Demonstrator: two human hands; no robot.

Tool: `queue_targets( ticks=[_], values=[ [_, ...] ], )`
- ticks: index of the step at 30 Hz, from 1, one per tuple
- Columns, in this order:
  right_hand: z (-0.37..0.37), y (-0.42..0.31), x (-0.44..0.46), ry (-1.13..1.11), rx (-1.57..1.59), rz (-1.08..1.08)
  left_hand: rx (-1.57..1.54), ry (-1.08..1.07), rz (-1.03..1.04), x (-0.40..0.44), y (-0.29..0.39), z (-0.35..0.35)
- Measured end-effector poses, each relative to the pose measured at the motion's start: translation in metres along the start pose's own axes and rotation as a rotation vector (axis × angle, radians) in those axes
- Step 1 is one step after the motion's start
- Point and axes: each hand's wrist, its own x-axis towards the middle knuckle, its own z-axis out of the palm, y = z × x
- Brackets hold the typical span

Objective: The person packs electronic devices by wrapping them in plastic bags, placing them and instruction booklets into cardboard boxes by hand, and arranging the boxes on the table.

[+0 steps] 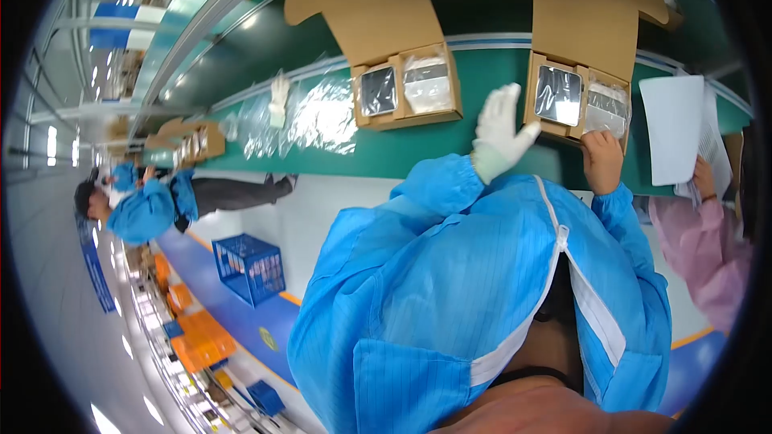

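An opened cardboard box [548,127] stands on the green bench in front of me. In its left compartment lies a flat device with a shiny dark screen [558,96]. Its right compartment holds a clear plastic bag [608,104] with a pale item inside. My left hand [500,133], in a white glove, is open beside the box's left side, fingers extended and holding nothing. My bare right hand [603,159] has its fingers curled at the box's front edge, just below the bag. What those fingers grip, if anything, is hidden.
A second opened box [410,119] with similar contents stands to the left. Beyond it are clear plastic bags [322,116] and a white glove [278,100]. At right, a person's pink sleeve [696,233] is near papers [671,128]. A blue crate [249,268] sits on the floor.
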Motion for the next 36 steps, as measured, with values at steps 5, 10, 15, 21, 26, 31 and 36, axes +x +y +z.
queue_targets(
  ticks=[5,10,15,21,26,31,36],
  values=[
    [-0.010,-0.019,0.012,-0.009,0.036,-0.049,0.187,0.492,0.050,-0.010,-0.043,-0.088],
    [-0.044,-0.102,0.075,0.025,0.534,-0.120,-0.053,0.746,-0.633,-0.046,-0.142,-0.157],
    [0.087,-0.152,0.161,-0.526,0.914,0.469,-0.560,0.482,-0.856,-0.047,-0.204,-0.160],
    [0.167,-0.164,0.172,-0.389,1.499,0.627,-1.033,0.333,-0.522,-0.042,-0.221,-0.157],
    [0.163,-0.174,0.186,-0.376,1.610,0.749,-0.934,0.261,-0.556,-0.049,-0.246,-0.169],
    [0.143,-0.240,0.197,-0.394,1.687,0.721,-1.102,0.235,-0.479,-0.084,-0.218,-0.283],
    [0.156,-0.323,0.194,-0.528,1.746,0.679,-0.743,0.442,-0.530,-0.139,-0.248,-0.320]
  ],
)
